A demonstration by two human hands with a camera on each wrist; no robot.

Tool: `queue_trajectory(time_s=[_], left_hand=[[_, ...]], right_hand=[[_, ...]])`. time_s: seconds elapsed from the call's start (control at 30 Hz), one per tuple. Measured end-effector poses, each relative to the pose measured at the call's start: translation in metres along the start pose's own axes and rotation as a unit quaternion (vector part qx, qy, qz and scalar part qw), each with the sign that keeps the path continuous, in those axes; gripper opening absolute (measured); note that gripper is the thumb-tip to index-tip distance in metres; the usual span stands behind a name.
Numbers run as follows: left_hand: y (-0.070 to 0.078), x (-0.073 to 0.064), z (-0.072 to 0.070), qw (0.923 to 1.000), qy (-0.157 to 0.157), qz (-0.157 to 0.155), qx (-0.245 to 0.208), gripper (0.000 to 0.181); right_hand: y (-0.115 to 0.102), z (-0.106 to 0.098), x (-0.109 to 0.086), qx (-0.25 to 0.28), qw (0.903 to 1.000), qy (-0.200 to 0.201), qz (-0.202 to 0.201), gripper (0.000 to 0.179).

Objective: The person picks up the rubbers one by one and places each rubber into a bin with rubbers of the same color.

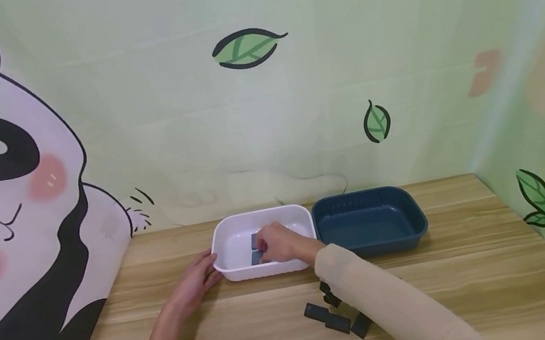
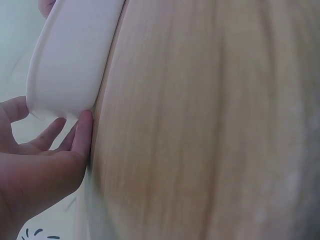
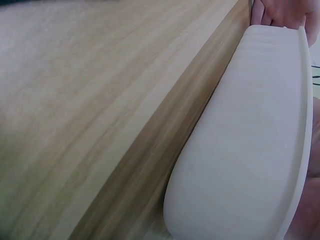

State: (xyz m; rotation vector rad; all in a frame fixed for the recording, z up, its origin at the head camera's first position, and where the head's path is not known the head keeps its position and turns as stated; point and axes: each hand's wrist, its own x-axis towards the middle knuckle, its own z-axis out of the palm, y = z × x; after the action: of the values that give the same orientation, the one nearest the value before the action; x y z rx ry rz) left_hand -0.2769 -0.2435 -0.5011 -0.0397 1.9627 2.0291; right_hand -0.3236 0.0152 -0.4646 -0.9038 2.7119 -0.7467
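Observation:
A white plastic basin (image 1: 235, 274) stands on the table, with small dark blue-grey rectangular blocks (image 1: 256, 258) lying inside near its middle. My left hand (image 1: 196, 279) is at the basin's left end; in the left wrist view its loosely bent fingers (image 2: 84, 125) touch the end wall, with the thumb up by the rim. Reaching over the front rim, my right hand (image 1: 280, 242) has its fingers curled down at the blocks and pinches one, partly hidden by the hand. The right wrist view shows the basin's outer wall (image 3: 240, 135), with parts of the right hand behind the rim.
A dark blue basin (image 1: 375, 249) sits against the white one's right side. Several dark blocks (image 1: 317, 312) lie on the wooden table (image 1: 252, 324) in front, beside the right sleeve (image 1: 384, 294). A printed backdrop (image 1: 166, 121) hangs behind the table.

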Motion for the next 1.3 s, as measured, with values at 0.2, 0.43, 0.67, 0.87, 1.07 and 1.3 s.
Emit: queue_trajectory(time_s=[0.2, 0.43, 0.67, 0.87, 1.07, 1.3], left_hand=[[0.0, -0.0014, -0.0003, 1.0, 0.0, 0.004, 0.002, 0.063], [-0.0023, -0.0019, -0.0013, 1.0, -0.001, 0.004, 0.002, 0.062], [-0.004, -0.0007, -0.0022, 1.0, 0.002, 0.007, -0.004, 0.062], [-0.0037, 0.0003, -0.0019, 0.9999, 0.001, 0.013, -0.001, 0.06], [-0.0037, -0.0005, -0.0011, 0.9999, 0.003, 0.016, -0.001, 0.06], [-0.0021, -0.0006, -0.0002, 1.0, 0.005, 0.008, -0.001, 0.062]], right_hand=[[0.0006, 0.0023, 0.0017, 0.006, 0.9999, -0.002, 0.011, 0.022], [0.0021, 0.0048, 0.0034, 0.008, 0.9999, -0.007, 0.009, 0.023], [0.0028, 0.0051, 0.0042, 0.016, 0.9998, -0.01, 0.003, 0.024], [0.0035, 0.0041, 0.004, 0.006, 0.9999, -0.005, -0.008, 0.025], [0.0036, 0.0033, 0.0041, 0.005, 0.9998, -0.001, -0.019, 0.027], [0.0052, 0.0029, 0.0044, 0.009, 0.9995, 0.001, -0.029, 0.024]])
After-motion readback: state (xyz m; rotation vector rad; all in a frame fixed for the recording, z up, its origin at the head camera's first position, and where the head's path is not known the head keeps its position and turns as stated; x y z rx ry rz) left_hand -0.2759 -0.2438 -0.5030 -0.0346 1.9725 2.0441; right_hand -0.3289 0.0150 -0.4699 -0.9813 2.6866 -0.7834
